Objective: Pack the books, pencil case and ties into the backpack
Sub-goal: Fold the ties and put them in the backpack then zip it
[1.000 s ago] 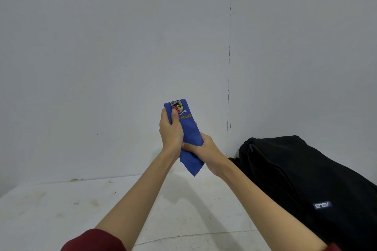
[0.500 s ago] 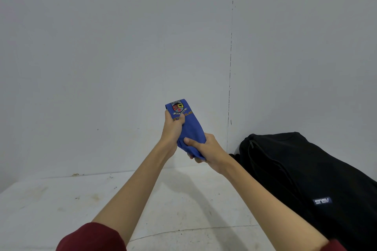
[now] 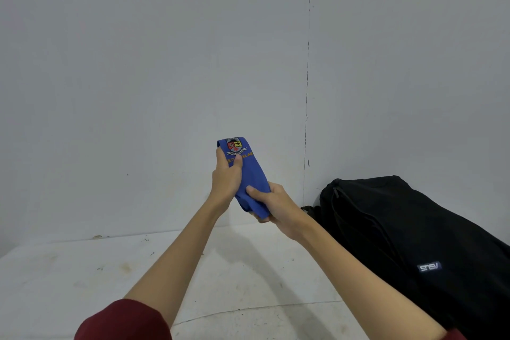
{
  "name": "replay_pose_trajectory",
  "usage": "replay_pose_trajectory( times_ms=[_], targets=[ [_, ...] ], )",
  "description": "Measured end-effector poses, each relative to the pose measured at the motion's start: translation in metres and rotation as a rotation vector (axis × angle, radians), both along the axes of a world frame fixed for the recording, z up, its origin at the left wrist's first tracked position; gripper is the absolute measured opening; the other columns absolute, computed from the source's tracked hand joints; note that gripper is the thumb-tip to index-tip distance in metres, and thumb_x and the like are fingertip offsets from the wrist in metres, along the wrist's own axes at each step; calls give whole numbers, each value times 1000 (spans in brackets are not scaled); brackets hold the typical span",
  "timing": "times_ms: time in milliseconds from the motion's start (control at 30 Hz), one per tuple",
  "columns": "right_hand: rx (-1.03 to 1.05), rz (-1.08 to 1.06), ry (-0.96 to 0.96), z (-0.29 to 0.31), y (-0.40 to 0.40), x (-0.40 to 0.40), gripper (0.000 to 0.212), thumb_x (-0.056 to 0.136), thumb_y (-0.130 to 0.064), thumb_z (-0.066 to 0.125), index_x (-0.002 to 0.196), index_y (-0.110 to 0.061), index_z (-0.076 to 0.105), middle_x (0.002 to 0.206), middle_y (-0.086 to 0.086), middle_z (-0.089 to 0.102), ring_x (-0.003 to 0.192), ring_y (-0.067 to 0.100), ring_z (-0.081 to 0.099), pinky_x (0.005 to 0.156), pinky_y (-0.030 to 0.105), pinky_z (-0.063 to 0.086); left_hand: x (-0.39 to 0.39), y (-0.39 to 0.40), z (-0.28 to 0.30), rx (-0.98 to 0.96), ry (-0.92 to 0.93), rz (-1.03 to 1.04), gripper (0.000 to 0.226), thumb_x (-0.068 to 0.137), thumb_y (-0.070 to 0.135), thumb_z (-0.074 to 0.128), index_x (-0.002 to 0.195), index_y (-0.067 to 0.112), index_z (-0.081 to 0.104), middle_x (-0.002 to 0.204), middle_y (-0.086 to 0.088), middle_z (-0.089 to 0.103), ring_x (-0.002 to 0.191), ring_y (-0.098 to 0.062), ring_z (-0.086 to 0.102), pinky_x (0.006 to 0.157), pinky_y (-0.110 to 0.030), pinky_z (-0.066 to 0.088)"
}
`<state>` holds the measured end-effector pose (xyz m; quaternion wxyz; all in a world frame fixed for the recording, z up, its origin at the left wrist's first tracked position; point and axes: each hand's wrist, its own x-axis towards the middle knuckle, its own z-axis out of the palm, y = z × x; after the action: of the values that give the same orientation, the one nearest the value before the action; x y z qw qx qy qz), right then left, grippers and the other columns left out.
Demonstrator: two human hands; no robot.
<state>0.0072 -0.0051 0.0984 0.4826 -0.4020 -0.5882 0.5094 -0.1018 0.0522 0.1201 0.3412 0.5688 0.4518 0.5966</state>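
Tie (image 3: pixel 249 174) is bunched up in the air, my left hand (image 3: pixel 226 177) gripping its crest end, right hand (image 3: pixel 271 205) pinching the lower fold. Backpack (image 3: pixel 408 243) lies just right (zip looks closed, can't tell what's inside), so tie isn't packed yet; books & pencil case not in view.

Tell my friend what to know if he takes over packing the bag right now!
Left hand: grips the upper part of the folded blue tie, thumb below the crest.
Right hand: grips the tie's lower end.
The tie is held up in the air, left of the black backpack, which lies on the white surface against the wall.
Done: tie looks folded. Whether anything is already in the backpack can't be seen.
Left: put the tie in. No books, pencil case or other ties are in view.
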Motion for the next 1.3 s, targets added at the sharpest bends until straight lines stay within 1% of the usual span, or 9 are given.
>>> replay_pose_trajectory(
  times_ms=[133, 267, 500, 700, 833, 1000, 1100, 1167, 1300],
  targets=[
    [10, -29, -85, -4, -2, -2, 8, 98, -20, 48, 92, -19, 52, 78, -1, 57, 64, 11, 50, 51, 18, 40, -2, -6, -3, 26, 129, 28, 33, 101, 24, 37, 133, 18, 33, 109, 1, 56, 91, -19, 57, 63, -19, 45],
    [3, -35, -119, -7, -7, -1, 8, 99, -21, 47, 93, -17, 51, 74, -1, 54, 58, 11, 45, 49, 18, 37, -3, -10, -9, 31, 194, 22, 35, 101, 24, 38, 134, 17, 33, 114, -1, 57, 92, -19, 57, 64, -19, 44],
    [-73, -22, -26, -14, -28, 6, 18, 94, -27, 55, 89, -10, 52, 65, 6, 53, 49, 14, 34, 43, 19, 25, 0, -16, -21, -67, 107, -122, 30, 99, 18, 43, 129, 17, 38, 117, -3, 57, 103, -24, 59, 92, -43, 50],
    [-123, -27, -84, -25, -54, 35, 12, 90, -20, 62, 82, -10, 60, 61, 7, 57, 49, 17, 37, 47, 21, 32, 19, -30, -43, -183, 7, -240, 19, 98, 14, 45, 117, 18, 41, 113, -4, 55, 95, -23, 57, 77, -34, 52],
    [-145, -142, -113, -37, -68, 43, 4, 91, -15, 61, 94, -13, 60, 74, 2, 61, 57, 11, 49, 49, 17, 39, 37, -37, -59, -210, -10, -231, 26, 98, 18, 46, 124, 17, 42, 114, -3, 57, 94, -22, 58, 80, -35, 52],
    [-134, -336, -116, -48, -78, 50, 11, 91, -9, 60, 102, -10, 60, 82, 5, 62, 67, 14, 54, 51, 17, 41, 53, -55, -66, -320, -230, -354, 32, 97, 22, 50, 127, 22, 39, 117, -2, 59, 96, -21, 61, 74, -33, 53],
    [-128, -377, -64, -44, -79, 52, 15, 92, -8, 59, 106, -8, 57, 85, 4, 64, 69, 12, 59, 48, 13, 43, 65, -63, -66, -376, -304, -420, 37, 97, 21, 50, 131, 24, 36, 118, -2, 60, 101, -25, 62, 80, -41, 55],
    [-120, -364, -74, -43, -79, 54, 15, 92, -10, 58, 107, -10, 57, 87, 2, 64, 71, 11, 60, 49, 12, 44, 71, -62, -66, -340, -297, -371, 43, 96, 14, 50, 135, 23, 34, 121, -3, 59, 105, -27, 61, 88, -46, 53],
    [-113, -345, -108, -48, -75, 63, 15, 93, -13, 58, 107, -14, 55, 94, 2, 64, 78, 11, 62, 56, 15, 48, 77, -50, -62, -275, -167, -312, 49, 94, 7, 51, 138, 22, 35, 119, -2, 58, 101, -23, 60, 82, -37, 52]
  ],
)
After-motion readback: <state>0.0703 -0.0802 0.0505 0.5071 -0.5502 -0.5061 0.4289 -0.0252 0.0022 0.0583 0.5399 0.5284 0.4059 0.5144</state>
